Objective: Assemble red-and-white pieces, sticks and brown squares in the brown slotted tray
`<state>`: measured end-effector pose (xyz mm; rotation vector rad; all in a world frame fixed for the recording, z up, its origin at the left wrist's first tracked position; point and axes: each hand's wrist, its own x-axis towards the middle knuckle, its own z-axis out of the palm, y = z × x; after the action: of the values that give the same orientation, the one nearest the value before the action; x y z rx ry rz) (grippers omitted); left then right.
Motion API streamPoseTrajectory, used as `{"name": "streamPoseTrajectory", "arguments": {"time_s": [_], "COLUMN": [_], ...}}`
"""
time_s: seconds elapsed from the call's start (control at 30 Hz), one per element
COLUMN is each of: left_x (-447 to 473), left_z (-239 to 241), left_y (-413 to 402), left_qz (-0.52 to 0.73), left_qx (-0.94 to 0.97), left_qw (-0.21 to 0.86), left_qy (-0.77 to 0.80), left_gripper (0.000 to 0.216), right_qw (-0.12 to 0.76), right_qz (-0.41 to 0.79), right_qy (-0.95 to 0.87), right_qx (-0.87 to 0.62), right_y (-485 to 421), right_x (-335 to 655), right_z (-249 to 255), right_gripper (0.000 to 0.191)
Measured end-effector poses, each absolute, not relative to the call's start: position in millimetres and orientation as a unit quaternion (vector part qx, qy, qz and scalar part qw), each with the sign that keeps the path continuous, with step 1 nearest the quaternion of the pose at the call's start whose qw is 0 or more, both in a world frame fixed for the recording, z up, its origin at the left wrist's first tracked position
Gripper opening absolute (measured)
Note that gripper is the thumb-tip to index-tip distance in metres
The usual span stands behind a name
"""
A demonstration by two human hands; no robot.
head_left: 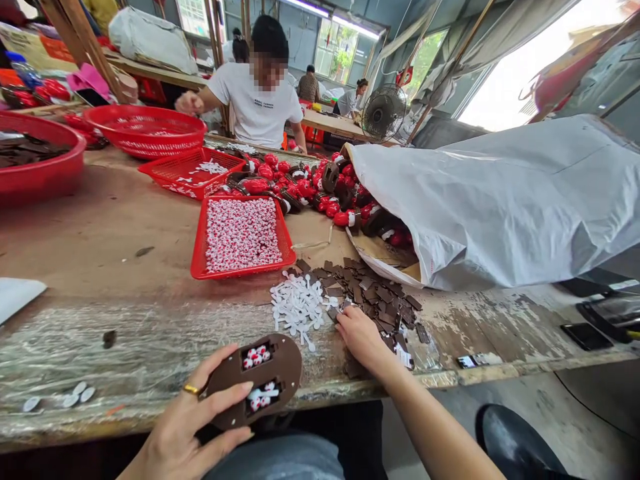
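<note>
My left hand [193, 413] grips a brown oval plastic base [287, 373] at the table's front edge, tilted toward me. Two rectangular recesses in it hold several red-and-white beads [257, 357]; a white plastic stick [265, 393] lies over the beads in the nearer one. My right hand [363, 337] is at the left side of a pile of flat brown plastic plates [383, 300], its fingertips pinched together on one of them. Just left of those fingers is a heap of white plastic sticks [297, 303] with round ends.
A red basket of beads [199, 257] stands ahead, with another red basket [165, 177] behind it. Red-and-brown assembled toys [280, 177] spill from a large white sack [500, 200]. Red tubs [55, 173] stand left. A co-worker [257, 100] sits opposite. White discs [75, 395] lie near the front edge.
</note>
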<state>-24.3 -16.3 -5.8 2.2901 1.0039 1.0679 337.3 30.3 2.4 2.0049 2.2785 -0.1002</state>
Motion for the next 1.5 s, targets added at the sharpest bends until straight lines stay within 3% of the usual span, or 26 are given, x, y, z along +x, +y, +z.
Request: {"name": "streamPoseTrajectory", "arguments": {"time_s": [0.13, 0.23, 0.33, 0.6, 0.77, 0.83, 0.97, 1.17, 1.33, 1.5], "left_x": [-23, -23, -23, -21, -17, -15, -16, -18, -19, -22], "left_z": [-3, -3, -4, -6, -4, -4, -8, -13, -5, 4], "left_y": [-16, -16, -17, -14, -15, -16, -18, -19, -18, -15], "left_qz": [0.383, 0.384, 0.384, 0.386, 0.397, 0.39, 0.38, 0.396, 0.395, 0.396], "left_qx": [0.83, 0.83, 0.829, 0.837, 0.81, 0.799, 0.784, 0.779, 0.816, 0.841], "left_qw": [0.205, 0.203, 0.201, 0.186, 0.211, 0.241, 0.284, 0.293, 0.249, 0.205], "left_qy": [0.35, 0.35, 0.353, 0.341, 0.376, 0.39, 0.4, 0.388, 0.342, 0.307], "left_gripper": [0.028, 0.028, 0.027, 0.029, 0.032, 0.03, 0.031, 0.027, 0.02, 0.036], "right_qw": [0.021, -0.049, -0.039, -0.057, -0.286, -0.323, -0.24, -0.141, -0.147, -0.204], "right_qz": [-0.031, -0.125, -0.197, -0.158, -0.134, -0.154, -0.175, -0.181, -0.183, -0.166], "right_qy": [0.735, 0.694, 0.666, 0.727, 0.777, 0.825, 0.897, 0.929, 0.93, 0.87], "right_qx": [0.677, 0.707, 0.719, 0.665, 0.544, 0.437, 0.328, 0.29, 0.284, 0.417], "right_y": [25, 18, 13, 6, 1, -6, -16, -6, -9, -17], "right_x": [332, 331, 328, 327, 316, 297, 255, 237, 241, 277], "right_z": [6, 14, 18, 0, 21, 45, 82, 88, 80, 43], "right_gripper": [0.023, 0.022, 0.022, 0.013, 0.018, 0.022, 0.02, 0.021, 0.026, 0.049]}}
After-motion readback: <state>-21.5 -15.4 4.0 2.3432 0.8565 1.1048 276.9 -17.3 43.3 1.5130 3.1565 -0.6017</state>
